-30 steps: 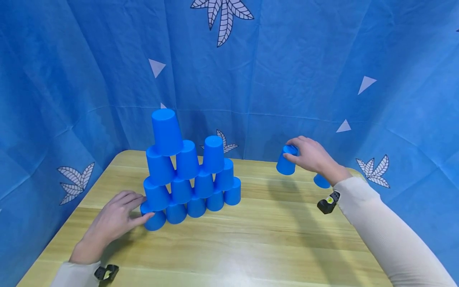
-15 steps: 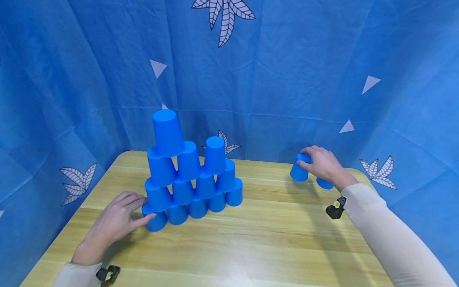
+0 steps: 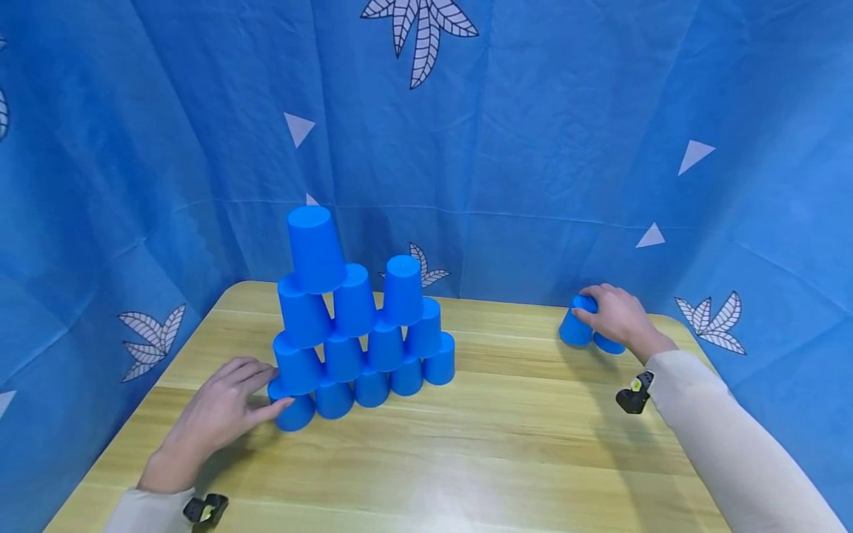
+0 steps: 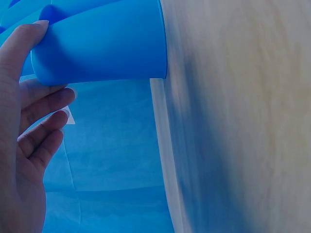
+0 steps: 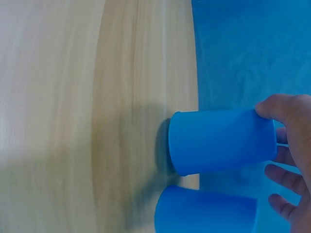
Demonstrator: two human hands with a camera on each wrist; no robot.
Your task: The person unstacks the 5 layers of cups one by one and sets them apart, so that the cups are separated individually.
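Observation:
Upside-down blue plastic cups form a stacked pyramid (image 3: pixel 343 359) on the left of the table, in rows that narrow upward to a single cup (image 3: pixel 316 252) on top. My left hand (image 3: pixel 223 407) pinches the bottom-row cup (image 3: pixel 295 414) at the left end between thumb and fingers. In the left wrist view the thumb lies on that cup's (image 4: pixel 107 46) side near its closed end. At the far right my right hand (image 3: pixel 620 314) holds another inverted cup (image 3: pixel 574 329) by its closed end. Whether its rim touches the table cannot be told. Right beside it stands one more cup (image 5: pixel 209 211), partly hidden by the hand.
The wooden table (image 3: pixel 506 437) has rounded back corners. A blue curtain (image 3: pixel 533 133) with leaf and triangle prints hangs close behind it and at both sides. Small black devices (image 3: pixel 633 394) are worn at both wrists.
My right hand has carried its cup rightward and down, from above the table to beside the standing cup. The left hand keeps its place at the pyramid.

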